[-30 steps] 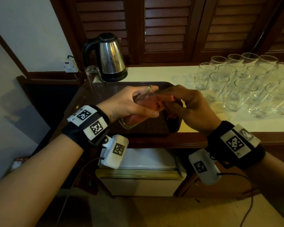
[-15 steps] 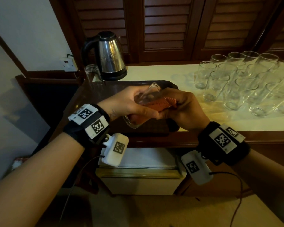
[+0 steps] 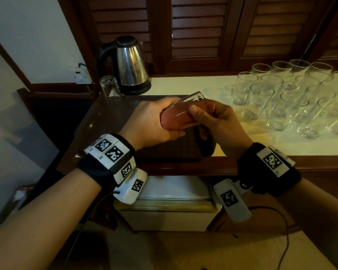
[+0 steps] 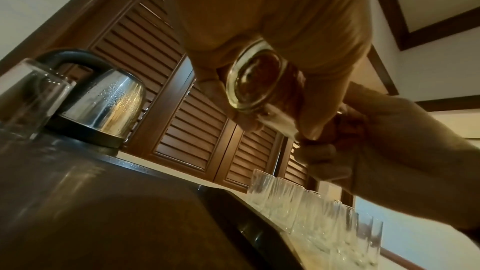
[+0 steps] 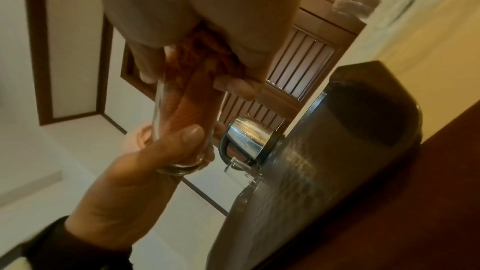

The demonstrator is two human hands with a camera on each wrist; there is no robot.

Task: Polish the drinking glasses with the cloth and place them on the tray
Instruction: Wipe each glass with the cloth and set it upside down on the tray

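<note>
Tray [image 3: 98, 121] surface lies bare beneath the hands except one upturned glass [image 3: 108, 87] at its far left corner, just beside the kettle [image 3: 130, 65]. Right of the tray, the worktop [image 3: 183, 86] shows an open strip, then a dense cluster of glasses [image 3: 285, 98] blocks passage. Louvred doors [image 3: 199, 30] close off the rear.

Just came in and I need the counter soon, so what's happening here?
A person is polishing a clear drinking glass, held on its side over the dark tray. The left hand grips its base end, while the right hand works a reddish cloth stuffed inside it. One clear glass stands at the tray's far corner by the steel kettle; a cluster of glasses waits on the pale counter.
</note>
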